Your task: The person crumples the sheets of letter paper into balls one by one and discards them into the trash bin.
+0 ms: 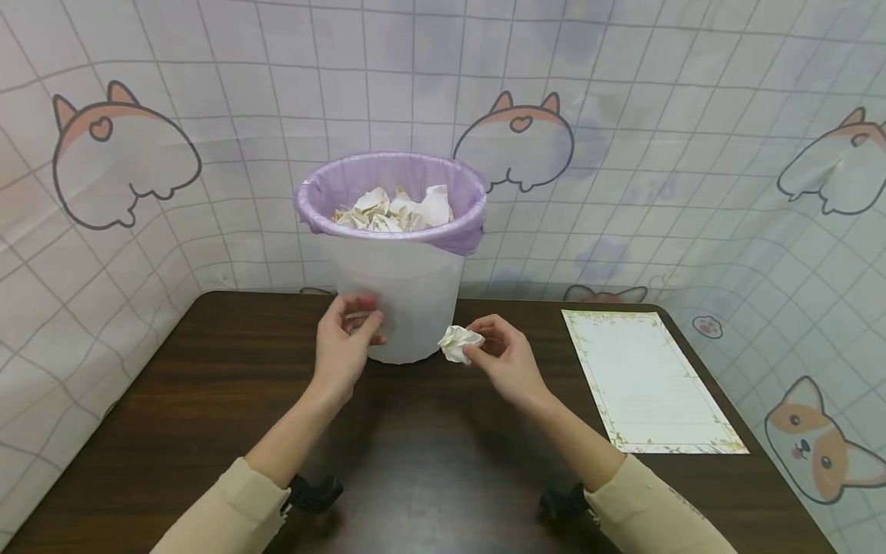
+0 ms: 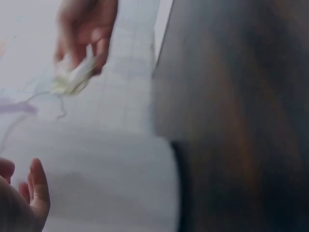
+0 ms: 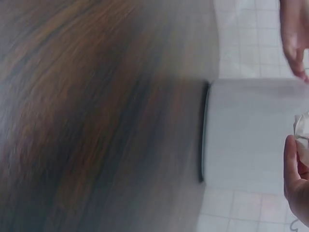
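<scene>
In the head view a crumpled paper ball (image 1: 458, 343) is pinched between the thumb and fingers of my right hand (image 1: 508, 362), in front of the bin's lower right side. The same paper ball (image 3: 302, 133) shows at the right edge of the right wrist view. My left hand (image 1: 344, 338) is beside the white trash bin (image 1: 408, 285), its fingers loosely bent and nothing in them; whether they touch the bin I cannot tell. A purple bag (image 1: 321, 204) lines the bin and folds over its rim. Crumpled papers (image 1: 394, 211) fill it nearly to the top.
A sheet of paper (image 1: 651, 381) with a floral border lies flat on the right of the dark wooden table (image 1: 228, 385). Behind and at both sides hangs a gridded cloth (image 1: 277, 115) with corgi drawings. The bin stands near the table's back edge.
</scene>
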A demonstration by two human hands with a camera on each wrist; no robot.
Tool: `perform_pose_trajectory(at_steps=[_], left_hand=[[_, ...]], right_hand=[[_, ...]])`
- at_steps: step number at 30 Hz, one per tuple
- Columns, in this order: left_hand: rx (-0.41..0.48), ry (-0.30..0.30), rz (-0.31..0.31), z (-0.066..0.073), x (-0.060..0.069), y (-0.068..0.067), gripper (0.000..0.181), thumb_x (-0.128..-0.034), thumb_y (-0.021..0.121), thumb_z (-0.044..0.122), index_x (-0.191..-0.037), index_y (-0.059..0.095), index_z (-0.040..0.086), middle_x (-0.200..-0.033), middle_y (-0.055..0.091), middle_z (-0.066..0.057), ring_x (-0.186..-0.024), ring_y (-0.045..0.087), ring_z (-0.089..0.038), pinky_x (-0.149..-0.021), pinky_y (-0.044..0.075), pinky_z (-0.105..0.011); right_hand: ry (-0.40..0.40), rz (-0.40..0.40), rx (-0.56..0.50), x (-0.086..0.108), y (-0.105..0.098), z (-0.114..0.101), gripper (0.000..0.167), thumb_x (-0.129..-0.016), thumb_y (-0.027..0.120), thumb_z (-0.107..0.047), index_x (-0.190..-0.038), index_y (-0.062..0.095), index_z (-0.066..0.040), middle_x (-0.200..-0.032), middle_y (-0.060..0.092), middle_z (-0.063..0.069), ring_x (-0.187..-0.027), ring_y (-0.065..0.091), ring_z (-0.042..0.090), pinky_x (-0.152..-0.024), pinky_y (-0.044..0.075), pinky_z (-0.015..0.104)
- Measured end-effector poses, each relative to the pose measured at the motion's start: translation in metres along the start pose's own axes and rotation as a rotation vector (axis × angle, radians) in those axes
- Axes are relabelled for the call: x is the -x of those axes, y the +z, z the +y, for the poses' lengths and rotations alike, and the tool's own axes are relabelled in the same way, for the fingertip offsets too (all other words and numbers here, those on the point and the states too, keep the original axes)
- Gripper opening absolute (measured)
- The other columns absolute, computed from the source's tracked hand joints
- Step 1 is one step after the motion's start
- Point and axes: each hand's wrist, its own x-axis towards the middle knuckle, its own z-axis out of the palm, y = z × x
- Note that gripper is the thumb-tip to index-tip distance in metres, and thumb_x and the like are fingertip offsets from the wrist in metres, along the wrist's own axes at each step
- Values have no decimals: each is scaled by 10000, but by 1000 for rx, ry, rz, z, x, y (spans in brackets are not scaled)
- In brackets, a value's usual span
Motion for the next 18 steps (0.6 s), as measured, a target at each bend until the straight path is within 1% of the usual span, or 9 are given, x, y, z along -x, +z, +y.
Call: perform_pose_trajectory(at_steps=[3,6,9,12,13,14,16,18], left_hand=[[37,41,73,18,-10,-9,226,-1017,564,-56,-1239,525,-43,-1207,541,-134,-990,602,-317,-714,589,-283],[97,80,135,39,-21,-16,229,-1050,508,-18,-1279,509,-12,-1209,506,-110,-999,589,-280,-727,587,-279],[174,93,160,61,-31,-22,258,-1079,484,53,-1335,499,24,-1221,462,-93,-1022,570,-252,-749,582,-274],[244,68,159,80,-40,-27,319,-1078,522,119,-1387,478,53,-1230,433,-84,-1019,552,-219,-765,579,-268],[252,55,155,85,-43,-29,351,-1073,542,139,-1407,467,60,-1237,429,-81,-1015,551,-211,-773,579,-267],[256,40,149,89,-46,-30,388,-1067,564,157,-1426,453,64,-1245,428,-78,-1014,551,-204,-781,579,-266],[264,4,138,96,-51,-32,461,-1050,604,176,-1462,426,70,-1260,426,-77,-1014,553,-197,-801,578,-266],[272,-37,128,101,-55,-35,528,-1032,639,178,-1491,401,69,-1266,436,-81,-1017,563,-194,-824,576,-264]], right_hand=[[-8,-8,15,0,-4,-1,231,-904,709,96,-1104,641,2,-1059,654,184,-854,683,271,-776,576,580],[-20,-15,42,-2,-9,-3,227,-911,707,90,-1108,641,-4,-1054,649,180,-852,682,273,-762,591,534],[-28,-19,67,-3,-13,-6,226,-916,707,82,-1112,640,-6,-1054,650,177,-846,681,262,-738,606,452],[-37,-21,77,-4,-17,-11,225,-917,707,82,-1116,636,3,-1044,647,178,-837,678,254,-735,606,443],[-39,-23,79,-4,-18,-12,225,-917,706,81,-1117,635,6,-1043,647,178,-837,678,252,-741,604,458],[-41,-24,82,-4,-19,-14,224,-919,706,80,-1119,634,9,-1043,646,178,-836,679,250,-746,601,476],[-45,-28,90,-5,-22,-18,224,-922,705,73,-1124,634,8,-1047,645,177,-835,681,249,-746,601,472],[-48,-30,104,-6,-25,-22,221,-927,706,63,-1126,636,0,-1055,644,174,-841,686,251,-739,603,436]])
